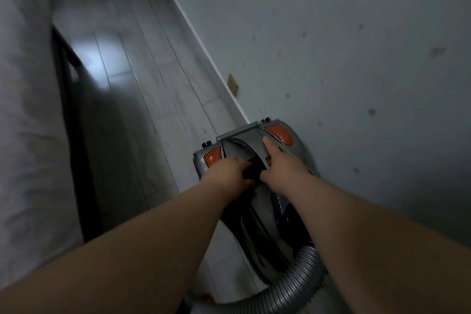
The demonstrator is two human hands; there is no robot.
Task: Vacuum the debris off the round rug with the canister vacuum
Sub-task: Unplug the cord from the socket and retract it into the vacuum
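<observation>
On the floor against the wall (331, 46): canister vacuum (244, 141), lying lengthwise beside the skirting, ribbed hose (293, 280) curling off the near end.
Left hand (229, 173): fingers curled into the black carry handle (254, 167).
Right hand (283, 163): forefinger straight along the grey lid, thumb at the handle's edge; no closed grip seen.
Round rug: nowhere in view.
Risk: likely a one-sided lift, tipping the body into the wall; forefinger close to an orange button (279, 134), so a stray press possible; hose apt to drag or snag.
</observation>
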